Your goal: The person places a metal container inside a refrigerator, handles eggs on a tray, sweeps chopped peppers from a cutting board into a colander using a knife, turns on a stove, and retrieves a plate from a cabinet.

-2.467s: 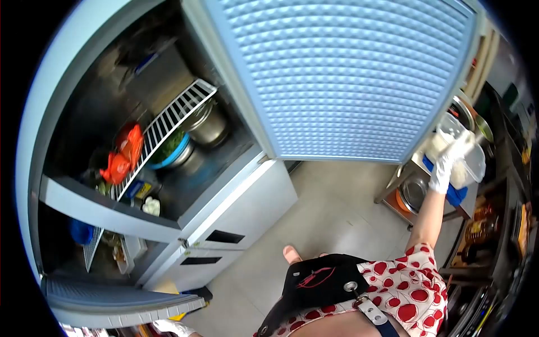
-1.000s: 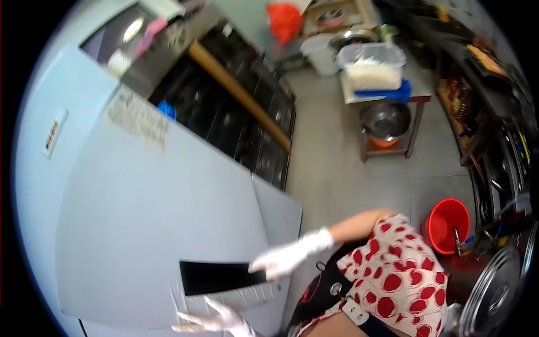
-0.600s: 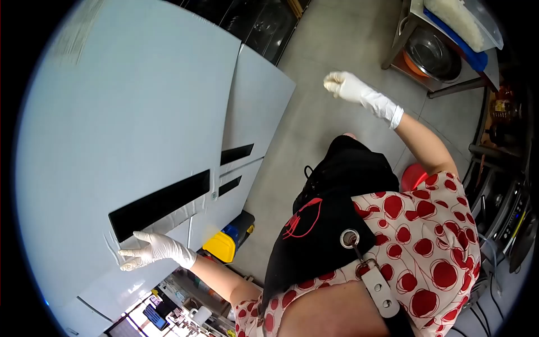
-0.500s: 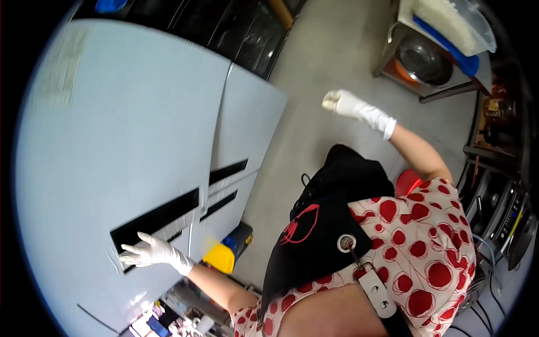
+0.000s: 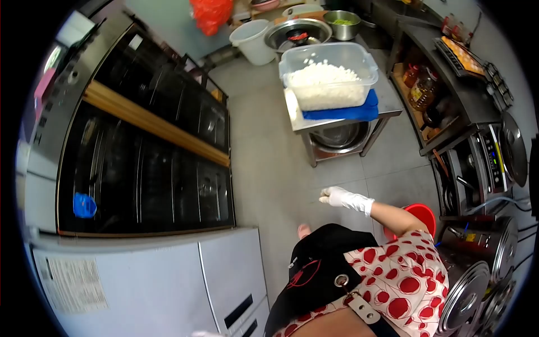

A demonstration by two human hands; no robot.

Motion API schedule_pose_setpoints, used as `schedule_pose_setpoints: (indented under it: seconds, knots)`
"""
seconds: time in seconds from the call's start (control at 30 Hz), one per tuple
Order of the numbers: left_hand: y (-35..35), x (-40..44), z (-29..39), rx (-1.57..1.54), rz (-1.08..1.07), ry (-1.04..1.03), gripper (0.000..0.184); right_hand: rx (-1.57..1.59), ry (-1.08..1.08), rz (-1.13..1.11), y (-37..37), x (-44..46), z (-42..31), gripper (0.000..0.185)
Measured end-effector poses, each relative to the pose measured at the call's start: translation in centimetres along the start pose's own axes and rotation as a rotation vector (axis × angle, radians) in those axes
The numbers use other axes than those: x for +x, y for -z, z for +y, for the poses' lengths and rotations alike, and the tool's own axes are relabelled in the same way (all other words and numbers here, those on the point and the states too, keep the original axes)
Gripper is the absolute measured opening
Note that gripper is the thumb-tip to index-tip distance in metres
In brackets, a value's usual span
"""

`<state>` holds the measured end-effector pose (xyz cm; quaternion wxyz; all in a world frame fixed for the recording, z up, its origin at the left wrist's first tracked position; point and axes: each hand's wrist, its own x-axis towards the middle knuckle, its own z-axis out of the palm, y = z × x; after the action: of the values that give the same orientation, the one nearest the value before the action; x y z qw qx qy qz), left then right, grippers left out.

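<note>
My right hand [image 5: 347, 199], in a white glove, hangs over the floor with its fingers curled in. Nothing shows in it. Of my left hand [image 5: 208, 334] only a sliver of white glove is seen at the bottom edge, beside the pale fridge-like cabinet [image 5: 151, 281] with dark recessed handles; its fingers are hidden. Ahead of me a clear plastic tub [image 5: 366, 59] of small white pieces [image 5: 323, 76] stands on a steel table [image 5: 391, 102], with a blue cloth [image 5: 365, 110] under its near edge.
Dark glass-fronted cabinets [image 5: 163, 168] line the left. Behind the tub are a wide steel basin [image 5: 275, 42], a steel pot of green pieces [image 5: 343, 31] and a white bucket [image 5: 247, 42]. A red bucket [image 5: 422, 212] and lidded pots [image 5: 466, 295] are at my right.
My view has swung toward the steel table and tub. My left hand, earlier spread at the cabinet's handle recess, has dropped almost out of view. My right hand stays curled.
</note>
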<state>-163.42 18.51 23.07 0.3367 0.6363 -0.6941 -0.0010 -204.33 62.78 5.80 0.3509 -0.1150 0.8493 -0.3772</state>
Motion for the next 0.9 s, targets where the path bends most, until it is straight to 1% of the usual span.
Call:
schedule_pose_setpoints:
  seconds: [0.03, 0.07, 0.1, 0.13, 0.17, 0.2, 0.23, 0.27, 0.3, 0.37, 0.43, 0.47, 0.5, 0.6, 0.67, 0.7, 0.77, 0.8, 0.83, 0.9]
  knots:
    - [-7.2, -1.9, 0.3, -0.121, 0.157, -0.428, 0.036, 0.034, -0.044, 0.048, 0.7, -0.5, 1.0, 0.044]
    - [-12.7, -5.0, 0.8, -0.341, -0.250, -0.243, 0.032, 0.041, -0.082, 0.085, 1.7, -1.2, 1.9, 0.044]
    - [-15.6, -8.8, 4.7, -0.300, -0.639, -0.256, 0.036, 0.058, -0.115, 0.110, 3.7, -1.7, 3.8, 0.043]
    - [-17.1, -11.9, 9.7, -0.346, -1.056, -0.237, 0.036, 0.060, -0.147, 0.139, 4.6, -2.2, 4.9, 0.043]
    - [-18.3, -14.7, 14.7, -0.320, -1.298, -0.543, 0.029, 0.049, -0.176, 0.155, 5.6, -2.9, 6.0, 0.043]
    - [-22.2, -16.7, 17.2, -0.311, -1.393, -0.829, 0.027, 0.039, -0.209, 0.170, 6.8, -3.9, 6.7, 0.044]
    - [-23.0, -18.7, 21.7, -0.302, -1.458, -0.900, 0.028, 0.031, -0.243, 0.184, 7.6, -4.9, 7.6, 0.044]
    - [-25.4, -20.6, 24.7, -0.470, -1.436, -0.981, 0.027, 0.059, -0.295, 0.232, 8.0, -5.5, 8.9, 0.044]
    - [-24.6, -21.6, 29.7, -0.429, -1.362, -1.189, 0.027, 0.089, -0.345, 0.279, 8.5, -6.0, 10.6, 0.043]
    - [-26.4, -23.9, 36.9, -0.586, -1.323, -1.364, 0.023, 0.159, -0.435, 0.364, 10.5, -6.8, 12.7, 0.043]
    - [-26.5, -26.0, 44.2, -0.692, -1.281, -1.438, 0.019, 0.266, -0.533, 0.454, 12.0, -8.4, 14.2, 0.043]
    - [-25.2, -27.4, 48.1, -0.796, -1.290, -1.479, 0.014, 0.325, -0.530, 0.529, 12.8, -9.5, 14.4, 0.044]
    - [-24.9, -29.0, 51.0, -0.825, -1.412, -1.437, 0.009, 0.348, -0.554, 0.557, 13.8, -10.5, 14.3, 0.045]
    - [-22.5, -34.0, 58.4, -0.733, -1.806, -1.444, 0.011, 0.445, -0.660, 0.702, 14.3, -12.3, 16.5, 0.043]
    - [-19.2, -38.0, 62.0, -0.685, -1.998, -1.445, 0.014, 0.508, -0.676, 0.756, 14.1, -13.2, 19.4, 0.041]
    - [-17.7, -40.2, 63.4, -0.708, -2.126, -1.379, 0.014, 0.503, -0.706, 0.765, 14.1, -13.7, 20.9, 0.040]
    - [-15.4, -45.1, 65.8, -0.760, -2.203, -1.440, 0.015, 0.504, -0.777, 0.778, 14.1, -15.2, 24.3, 0.039]
    - [-13.1, -47.7, 66.7, -0.810, -2.227, -1.388, 0.016, 0.557, -0.760, 0.766, 14.4, -16.2, 26.4, 0.046]
    - [-13.3, -50.4, 67.3, -0.712, -2.293, -1.268, 0.017, 0.554, -0.795, 0.755, 15.7, -17.2, 26.9, 0.043]
    - [-10.8, -56.0, 69.0, -0.844, -2.309, -1.212, 0.019, 0.490, -0.781, 0.781, 19.5, -19.7, 27.5, 0.041]
